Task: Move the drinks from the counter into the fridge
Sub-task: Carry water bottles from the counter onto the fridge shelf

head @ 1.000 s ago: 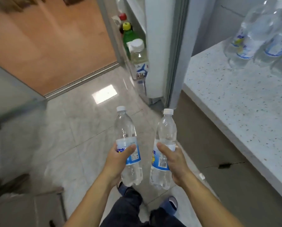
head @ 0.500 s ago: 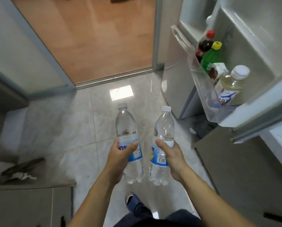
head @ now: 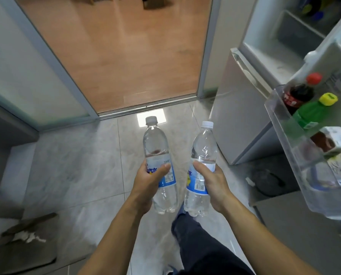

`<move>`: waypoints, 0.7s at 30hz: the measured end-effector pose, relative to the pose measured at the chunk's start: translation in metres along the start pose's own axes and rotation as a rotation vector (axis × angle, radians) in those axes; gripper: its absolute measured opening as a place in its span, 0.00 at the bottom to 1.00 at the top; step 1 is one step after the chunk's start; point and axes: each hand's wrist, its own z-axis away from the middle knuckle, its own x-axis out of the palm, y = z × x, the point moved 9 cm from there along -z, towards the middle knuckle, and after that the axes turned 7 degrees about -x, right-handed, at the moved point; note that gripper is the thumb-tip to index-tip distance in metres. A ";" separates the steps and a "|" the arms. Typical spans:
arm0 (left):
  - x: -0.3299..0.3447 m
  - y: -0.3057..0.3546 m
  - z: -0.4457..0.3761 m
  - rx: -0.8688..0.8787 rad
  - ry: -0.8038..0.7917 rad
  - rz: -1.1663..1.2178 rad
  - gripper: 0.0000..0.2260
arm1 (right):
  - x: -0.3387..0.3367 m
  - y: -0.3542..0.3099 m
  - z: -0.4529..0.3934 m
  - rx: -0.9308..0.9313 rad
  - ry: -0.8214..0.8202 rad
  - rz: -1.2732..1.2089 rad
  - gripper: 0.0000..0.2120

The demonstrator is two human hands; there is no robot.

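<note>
Two clear plastic bottles held upright over the grey tiled floor (head: 82,171), one per hand, close together but not touching. Left hand (head: 148,180) wrapped around the label band of the left bottle (head: 158,155), thumb (head: 162,168) laid across the front, other fingers curled out of sight behind. Right hand (head: 212,181) closed the same way round the right bottle (head: 202,153), thumb (head: 200,168) across the front at the top of the label, fingers hidden behind. Both bottles white-capped, filled with clear liquid.

Labels white and blue with a yellow patch; large blue lettering partly covered by the thumbs, not readable in full. Barcode and blocks of small print on each label, too fine to read.

Off to the right, well apart from the hands, the fridge (head: 245,108) with its door open. In the clear door shelf (head: 284,135): a dark cola bottle (head: 298,94) with a red cap and red label, writing blurred; just beside it a green bottle (head: 312,114) with a yellow cap; then a brown-and-white carton (head: 332,140); then a pale bottle with a white label (head: 338,171), print illegible.

Ahead, past a metal door track, a wooden floor (head: 126,52). Dark trouser legs (head: 201,245) below the forearms.
</note>
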 end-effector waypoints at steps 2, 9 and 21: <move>0.008 0.021 -0.028 0.012 -0.010 -0.010 0.24 | 0.003 -0.011 -0.034 -0.002 0.005 -0.022 0.16; 0.054 0.102 -0.130 0.019 -0.050 -0.073 0.18 | -0.002 -0.070 -0.147 0.010 0.016 -0.090 0.17; 0.139 0.185 -0.278 -0.031 -0.236 -0.178 0.15 | -0.053 -0.138 -0.275 -0.055 0.218 -0.156 0.22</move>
